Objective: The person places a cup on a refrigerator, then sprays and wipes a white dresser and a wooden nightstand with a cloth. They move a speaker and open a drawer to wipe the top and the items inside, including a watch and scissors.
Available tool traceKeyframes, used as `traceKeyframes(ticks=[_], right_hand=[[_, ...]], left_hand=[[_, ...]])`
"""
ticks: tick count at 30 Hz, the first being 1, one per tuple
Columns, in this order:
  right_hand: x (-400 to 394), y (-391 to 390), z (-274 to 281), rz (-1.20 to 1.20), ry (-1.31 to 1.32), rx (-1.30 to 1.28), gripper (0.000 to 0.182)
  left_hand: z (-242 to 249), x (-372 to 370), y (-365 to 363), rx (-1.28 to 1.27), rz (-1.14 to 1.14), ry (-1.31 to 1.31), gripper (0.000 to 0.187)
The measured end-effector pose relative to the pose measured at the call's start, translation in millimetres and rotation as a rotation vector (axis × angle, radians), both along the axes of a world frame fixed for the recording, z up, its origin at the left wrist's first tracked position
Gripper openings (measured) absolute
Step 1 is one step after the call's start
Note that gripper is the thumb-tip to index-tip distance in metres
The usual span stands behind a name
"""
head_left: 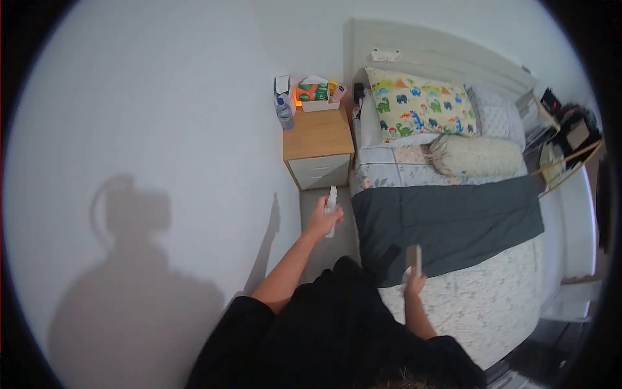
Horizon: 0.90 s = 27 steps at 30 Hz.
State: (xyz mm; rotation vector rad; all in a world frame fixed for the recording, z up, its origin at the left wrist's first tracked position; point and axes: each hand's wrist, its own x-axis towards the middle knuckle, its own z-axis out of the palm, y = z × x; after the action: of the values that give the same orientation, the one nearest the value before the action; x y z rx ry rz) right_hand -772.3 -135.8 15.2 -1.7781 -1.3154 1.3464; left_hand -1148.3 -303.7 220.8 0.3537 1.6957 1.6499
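Observation:
My left hand [321, 220] is closed around a slim white object [333, 194], which sticks out above and below the fingers; its exact kind is too small to make out. It is held in front of the bedside cabinet [317, 133], over the narrow floor gap beside the bed. On the other side, my right hand [415, 284] grips a flat beige, block-like object [414, 257] that points upward, with a small white part near the fingers. That hand is above the bed, close to the dark grey blanket [453, 220].
A water bottle [284, 114] and a white tray [322, 106] of colourful packets stand on the cabinet. On the bed are a dinosaur-print pillow [421, 107] and a bolster [476, 156]. A white wall [162, 117] rises at the left; a wooden-framed rack [573, 159] stands right.

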Motion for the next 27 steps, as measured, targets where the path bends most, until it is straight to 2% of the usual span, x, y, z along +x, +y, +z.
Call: traceKeyframes(ticks=[1, 3, 4, 6, 7, 9, 10, 11, 12, 13, 14, 15, 16, 17, 19, 21, 23, 24, 25, 27], right_hand=[[-21.5, 12.2, 3.8, -0.02, 0.058, 0.009, 0.064], [-64.3, 39.1, 2.1, -0.071, -0.02, 0.01, 0.063], [-89.1, 54.5, 8.6, -0.077, -0.068, -0.021, 0.064], [-134.0, 80.6, 15.7, -0.065, -0.111, -0.067, 0.065], [-156.8, 100.0, 13.0, -0.043, -0.15, -0.033, 0.065], [-205.1, 149.7, 8.8, -0.014, -0.18, -0.01, 0.065], [-226.2, 171.9, 4.5, 0.049, -0.301, 0.078, 0.066], [-235.8, 182.4, -1.5, 0.105, -0.436, 0.155, 0.066], [-246.6, 195.9, -7.2, 0.101, -0.456, 0.128, 0.066], [-263.7, 217.4, -12.4, 0.121, -0.464, 0.129, 0.066], [-279.3, 237.8, -14.5, 0.148, -0.466, 0.139, 0.066], [-289.9, 254.1, -15.2, 0.162, -0.468, 0.138, 0.066], [-303.7, 274.0, -16.8, 0.223, -0.527, 0.146, 0.065], [-318.1, 287.3, -18.5, 0.271, -0.589, 0.147, 0.064], [-344.7, 306.4, -14.4, 0.278, -0.626, 0.102, 0.061], [-361.1, 317.6, -19.4, 0.359, -0.625, 0.189, 0.057], [-392.6, 340.8, -19.5, 0.382, -0.707, 0.177, 0.054], [-396.9, 349.6, -24.9, 0.46, -0.688, 0.249, 0.054], [-381.7, 342.9, -26.7, 0.561, -0.679, 0.305, 0.053], [-390.8, 365.8, -38.3, 0.568, -0.682, 0.363, 0.053]], left_hand=[[8.2, -25.5, 9.9, -0.038, -0.029, -0.003, 0.042], [11.5, -59.3, 28.3, 0.218, 0.053, -0.23, 0.043], [8.8, -76.8, 32.6, 0.191, 0.053, -0.245, 0.043], [10.4, -119.1, 41.9, 0.355, 0.097, -0.443, 0.046], [21.8, -134.0, 48.5, 0.341, 0.11, -0.435, 0.046], [45.6, -158.8, 67.5, 0.365, 0.059, -0.317, 0.057], [50.3, -182.3, 83.4, 0.345, 0.055, -0.314, 0.057], [51.8, -199.3, 93.9, 0.022, 0.008, -0.038, 0.058], [49.8, -212.8, 102.8, -0.294, -0.044, 0.232, 0.059], [20.7, -231.8, 107.1, -0.309, -0.042, 0.212, 0.059], [-29.4, -256.3, 107.3, -0.351, 0.145, 0.344, 0.058], [-57.2, -277.7, 112.3, -0.388, 0.329, 0.485, 0.056], [14.5, -268.7, 137.3, -0.556, 0.248, 0.175, 0.056], [4.2, -280.5, 150.6, -0.551, 0.232, 0.185, 0.056], [-45.5, -280.2, 155.2, -0.284, 0.151, 0.577, 0.053], [-91.3, -280.0, 141.2, -0.43, 0.203, 0.245, 0.05], [-122.3, -302.1, 163.8, -0.187, 0.295, 0.358, 0.05], [-103.9, -308.6, 170.3, -0.316, 0.184, 0.238, 0.048], [-100.7, -294.5, 166.1, -0.328, 0.171, 0.196, 0.048], [-106.0, -315.8, 183.2, -0.452, 0.116, 0.313, 0.045]])
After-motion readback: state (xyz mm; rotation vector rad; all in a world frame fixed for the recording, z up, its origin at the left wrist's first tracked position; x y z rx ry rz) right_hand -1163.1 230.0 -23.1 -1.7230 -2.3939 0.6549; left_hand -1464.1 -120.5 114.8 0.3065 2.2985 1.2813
